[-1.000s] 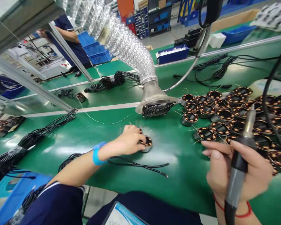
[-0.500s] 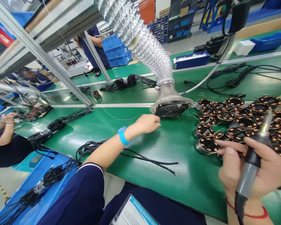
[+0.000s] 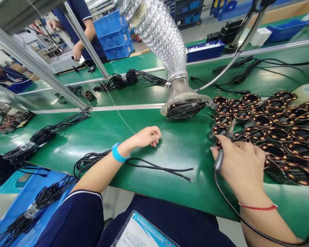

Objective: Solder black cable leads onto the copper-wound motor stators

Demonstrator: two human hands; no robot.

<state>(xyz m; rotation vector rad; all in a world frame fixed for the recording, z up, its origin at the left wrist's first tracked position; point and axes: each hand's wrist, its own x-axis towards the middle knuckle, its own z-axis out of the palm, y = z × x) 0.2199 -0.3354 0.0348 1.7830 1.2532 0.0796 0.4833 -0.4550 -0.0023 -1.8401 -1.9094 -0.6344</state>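
Note:
My left hand [image 3: 148, 136] is closed above the green bench, fingers curled in a pinch. A thin silvery solder wire [image 3: 121, 116] runs down from the upper left to it; its end in the fingers is hidden. In my right hand [image 3: 240, 164] is a soldering iron [image 3: 218, 159], its tip end pointing up and away over the nearest wound stators. My right fingertips are at a front-left stator [image 3: 218, 131], perhaps touching it. Many copper-wound stators [image 3: 274, 151] stand packed together on the right. Two black cable ends [image 3: 167, 168] with stripped tips lie between my hands.
A fume extractor [image 3: 186, 110] on a foil duct hangs over the bench ahead. A black cable bundle [image 3: 45, 132] lies at left, another in a blue bin [image 3: 10, 212] below. The iron's cord [image 3: 237, 213] crosses under my right wrist. A co-worker [image 3: 86, 31] stands beyond the frame posts.
My right hand has turned over and moved left with the soldering iron, down to the edge stators. My left hand has drawn back left, the solder wire trailing to it. The view has shifted slightly.

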